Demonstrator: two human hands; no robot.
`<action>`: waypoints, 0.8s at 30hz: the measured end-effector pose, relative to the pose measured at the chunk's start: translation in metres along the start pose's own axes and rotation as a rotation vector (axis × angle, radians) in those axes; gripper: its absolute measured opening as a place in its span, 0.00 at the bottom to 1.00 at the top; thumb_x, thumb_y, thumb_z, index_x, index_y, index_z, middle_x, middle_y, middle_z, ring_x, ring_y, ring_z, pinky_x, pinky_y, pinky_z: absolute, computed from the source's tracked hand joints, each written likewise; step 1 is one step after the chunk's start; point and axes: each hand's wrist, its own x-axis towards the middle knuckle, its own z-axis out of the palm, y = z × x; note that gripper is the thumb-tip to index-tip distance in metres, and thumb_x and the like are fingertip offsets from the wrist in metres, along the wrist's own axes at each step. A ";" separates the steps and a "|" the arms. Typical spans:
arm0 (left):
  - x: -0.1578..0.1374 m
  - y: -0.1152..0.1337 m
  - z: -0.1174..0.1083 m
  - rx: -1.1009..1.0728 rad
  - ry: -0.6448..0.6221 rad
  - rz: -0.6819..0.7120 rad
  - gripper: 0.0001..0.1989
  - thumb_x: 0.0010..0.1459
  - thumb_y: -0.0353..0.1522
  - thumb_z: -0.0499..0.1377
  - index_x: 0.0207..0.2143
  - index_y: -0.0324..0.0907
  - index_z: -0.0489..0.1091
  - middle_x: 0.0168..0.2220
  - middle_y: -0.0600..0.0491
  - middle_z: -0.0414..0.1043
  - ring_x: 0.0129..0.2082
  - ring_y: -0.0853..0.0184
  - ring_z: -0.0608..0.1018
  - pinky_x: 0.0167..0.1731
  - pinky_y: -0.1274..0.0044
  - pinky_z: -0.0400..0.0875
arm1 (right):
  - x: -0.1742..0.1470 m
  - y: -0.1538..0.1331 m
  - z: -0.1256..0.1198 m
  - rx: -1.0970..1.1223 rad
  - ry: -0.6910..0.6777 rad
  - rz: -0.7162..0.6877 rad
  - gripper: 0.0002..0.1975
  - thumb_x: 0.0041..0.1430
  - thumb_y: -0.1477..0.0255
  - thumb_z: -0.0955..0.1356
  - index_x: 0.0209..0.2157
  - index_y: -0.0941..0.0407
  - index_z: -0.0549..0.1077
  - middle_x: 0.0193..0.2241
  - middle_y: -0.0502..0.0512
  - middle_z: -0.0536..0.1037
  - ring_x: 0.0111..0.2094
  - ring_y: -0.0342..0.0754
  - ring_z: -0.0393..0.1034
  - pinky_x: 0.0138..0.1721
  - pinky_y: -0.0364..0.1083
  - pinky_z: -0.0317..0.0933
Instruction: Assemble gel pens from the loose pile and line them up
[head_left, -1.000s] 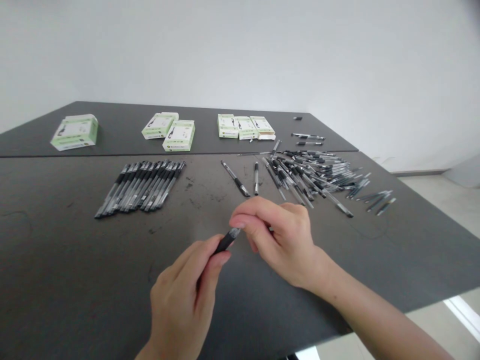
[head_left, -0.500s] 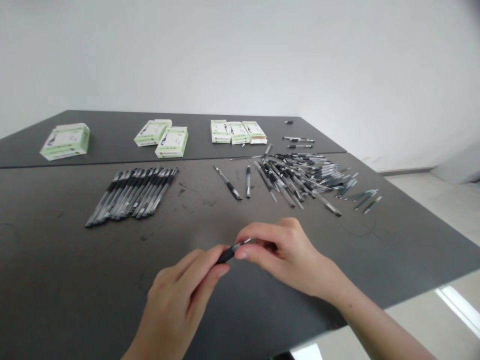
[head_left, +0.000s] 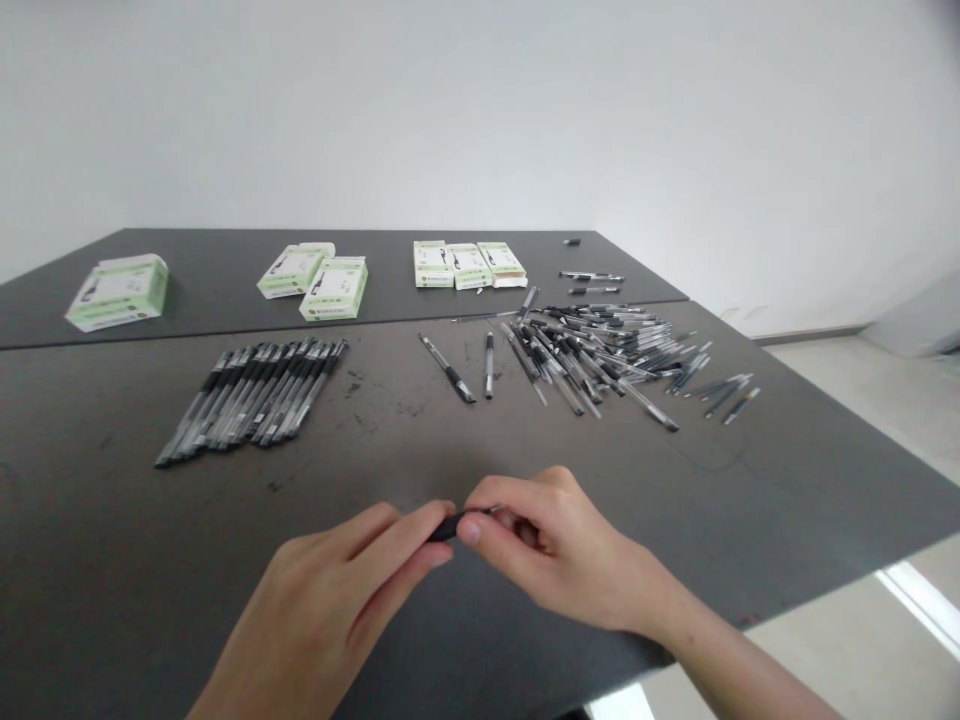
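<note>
Between my hands, just above the near part of the table, is a pen (head_left: 444,528) with a black grip. My left hand (head_left: 352,580) is closed around the grip end, and its fingers hide the rest of the barrel. With thumb and forefinger, my right hand (head_left: 555,550) pinches the tip end of the same pen, covering most of the tip. Beyond my hands lie a single capped pen (head_left: 448,368) and a shorter pen piece (head_left: 490,365). To the left, a neat row of assembled pens (head_left: 255,395) lies side by side.
A loose heap of pen parts (head_left: 592,350) spreads on the right, with several thin refills (head_left: 724,392) by its edge. Green-and-white boxes (head_left: 120,292) stand along the back of the dark table (head_left: 375,450). A seam crosses the table; its right edge drops to the floor.
My right thumb and forefinger have moved further over the pen's tip, covering more of it. Both hands sit slightly lower in view, and the camera has shifted a little.
</note>
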 end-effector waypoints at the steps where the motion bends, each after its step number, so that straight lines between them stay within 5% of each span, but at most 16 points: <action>1: 0.001 -0.001 -0.001 0.000 -0.001 0.002 0.13 0.62 0.40 0.47 0.44 0.49 0.67 0.26 0.60 0.74 0.22 0.74 0.77 0.22 0.83 0.67 | 0.000 0.000 0.000 -0.001 -0.003 -0.015 0.11 0.61 0.69 0.61 0.27 0.58 0.67 0.16 0.43 0.58 0.17 0.34 0.51 0.18 0.36 0.45; 7: -0.005 -0.003 0.003 0.014 0.037 -0.011 0.13 0.63 0.40 0.45 0.40 0.48 0.66 0.32 0.60 0.77 0.30 0.72 0.80 0.28 0.82 0.72 | -0.002 0.002 0.000 -0.026 -0.031 -0.047 0.11 0.63 0.69 0.60 0.27 0.57 0.64 0.18 0.43 0.57 0.18 0.34 0.50 0.21 0.36 0.46; 16: -0.008 -0.013 0.006 0.117 0.104 0.087 0.12 0.64 0.37 0.43 0.36 0.45 0.64 0.25 0.59 0.76 0.22 0.70 0.78 0.20 0.80 0.68 | 0.001 0.001 -0.007 -0.099 -0.136 0.011 0.15 0.64 0.62 0.57 0.35 0.57 0.67 0.18 0.44 0.62 0.20 0.38 0.58 0.24 0.38 0.50; 20: -0.013 -0.019 0.007 0.150 0.171 0.014 0.14 0.64 0.39 0.43 0.38 0.46 0.65 0.28 0.59 0.78 0.24 0.71 0.79 0.24 0.82 0.70 | -0.002 0.010 -0.040 -0.181 0.070 0.084 0.26 0.63 0.53 0.50 0.52 0.55 0.60 0.20 0.47 0.70 0.19 0.41 0.62 0.24 0.40 0.55; 24: -0.022 -0.026 0.010 0.176 0.183 -0.024 0.14 0.64 0.40 0.43 0.38 0.46 0.65 0.28 0.59 0.78 0.23 0.72 0.79 0.24 0.83 0.69 | 0.029 0.030 -0.093 -0.347 0.212 0.286 0.22 0.60 0.56 0.59 0.48 0.56 0.63 0.14 0.44 0.68 0.13 0.40 0.62 0.19 0.39 0.55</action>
